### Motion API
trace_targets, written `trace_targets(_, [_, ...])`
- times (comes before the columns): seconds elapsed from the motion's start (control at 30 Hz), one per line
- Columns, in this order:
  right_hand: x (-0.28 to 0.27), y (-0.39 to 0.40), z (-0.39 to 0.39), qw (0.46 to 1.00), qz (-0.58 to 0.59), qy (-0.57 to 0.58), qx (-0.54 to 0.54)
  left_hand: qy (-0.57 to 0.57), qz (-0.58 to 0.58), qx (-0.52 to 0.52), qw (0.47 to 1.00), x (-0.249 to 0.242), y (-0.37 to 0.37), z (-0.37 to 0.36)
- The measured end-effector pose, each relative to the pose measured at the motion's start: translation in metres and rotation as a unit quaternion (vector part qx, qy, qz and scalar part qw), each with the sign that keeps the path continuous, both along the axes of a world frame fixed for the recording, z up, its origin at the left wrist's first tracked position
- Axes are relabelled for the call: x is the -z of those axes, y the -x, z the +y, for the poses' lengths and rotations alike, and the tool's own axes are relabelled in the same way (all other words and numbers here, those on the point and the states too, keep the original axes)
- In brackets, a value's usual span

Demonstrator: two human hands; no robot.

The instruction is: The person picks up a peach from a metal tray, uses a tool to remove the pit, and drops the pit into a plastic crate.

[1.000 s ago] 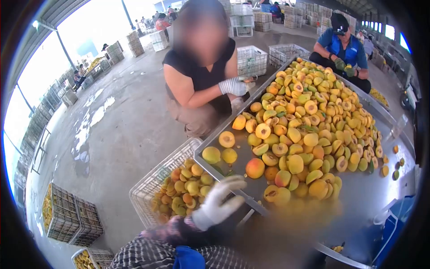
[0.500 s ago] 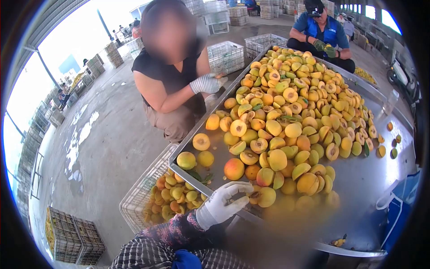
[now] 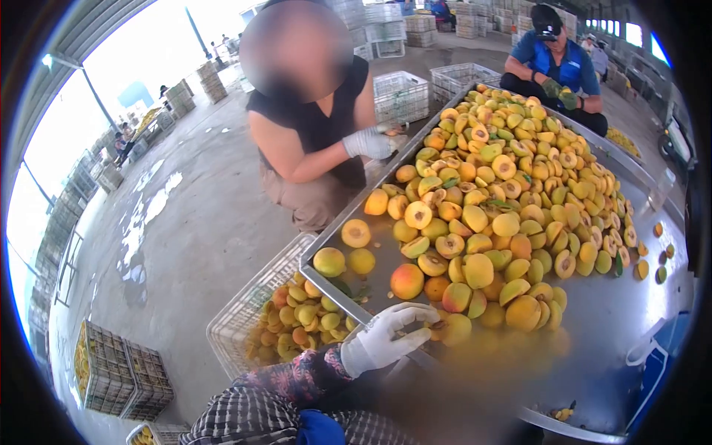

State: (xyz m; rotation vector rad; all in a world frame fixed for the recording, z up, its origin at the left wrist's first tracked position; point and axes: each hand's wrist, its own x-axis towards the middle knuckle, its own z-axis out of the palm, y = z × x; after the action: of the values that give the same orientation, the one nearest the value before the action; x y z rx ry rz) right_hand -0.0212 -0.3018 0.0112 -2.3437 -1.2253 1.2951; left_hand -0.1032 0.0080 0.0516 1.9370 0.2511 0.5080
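My left hand (image 3: 391, 337), in a white glove, reaches over the near edge of the metal table (image 3: 608, 356). Its thumb and fingers are curved around the left side of a yellow peach (image 3: 454, 330), which shows a brown spot by the fingertips. Beyond it spreads a large heap of halved and whole peaches (image 3: 504, 200), some cut faces up, with a few green leaves among them. A whole red-blushed peach (image 3: 407, 281) lies just past my fingers. A blurred brownish patch covers the near edge right of my left hand, and my right hand does not show.
A white plastic crate (image 3: 230, 337) of peaches stands below the table's left corner. Across the left edge squats a person with a striped glove (image 3: 367, 143); another person (image 3: 560, 63) sits at the far end. A blue bag (image 3: 664, 371) is at the right, with stacked crates (image 3: 122, 371) lower left.
The whole view has shifted a little to the right. The person across has raised their head somewhat. My left hand keeps its place at the same peach.
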Motion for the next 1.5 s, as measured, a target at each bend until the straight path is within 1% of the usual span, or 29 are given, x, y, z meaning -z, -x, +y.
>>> trace_targets(0.07, [0.015,0.001,-0.011,1.000,-0.007,-0.022,-0.005,0.000,-0.001,0.000,1.000,-0.002,0.001,0.000])
trace_targets(0.17, [0.000,-0.005,0.001,0.998,0.039,0.053,-0.002,0.004,-0.007,0.007,1.000,0.001,0.000,0.000])
trace_targets(0.5, [0.003,-0.005,0.001,0.999,0.023,0.040,-0.019,-0.001,-0.012,0.011,1.000,0.000,-0.001,0.002])
trace_targets(0.97, [-0.004,-0.008,0.008,0.994,0.053,0.093,-0.019,0.000,-0.007,0.018,1.000,0.003,0.001,0.003])
trace_targets(1.17, [0.005,-0.005,-0.001,0.999,0.009,0.025,-0.032,-0.005,-0.015,0.014,1.000,0.003,0.000,0.003])
trace_targets(1.27, [-0.002,-0.006,0.003,0.998,0.038,0.054,-0.022,-0.016,-0.019,0.011,1.000,0.005,0.000,0.002])
trace_targets(1.43, [0.001,-0.003,-0.001,1.000,-0.009,-0.007,-0.021,0.008,-0.020,0.008,1.000,0.004,0.000,0.002])
trace_targets(1.47, [0.003,-0.002,-0.001,0.999,-0.018,-0.021,-0.020,0.008,-0.015,-0.007,1.000,0.004,0.002,0.002])
trace_targets(1.5, [0.009,0.000,-0.005,0.996,-0.043,-0.070,-0.043,0.010,-0.010,-0.015,1.000,0.002,0.004,0.000])
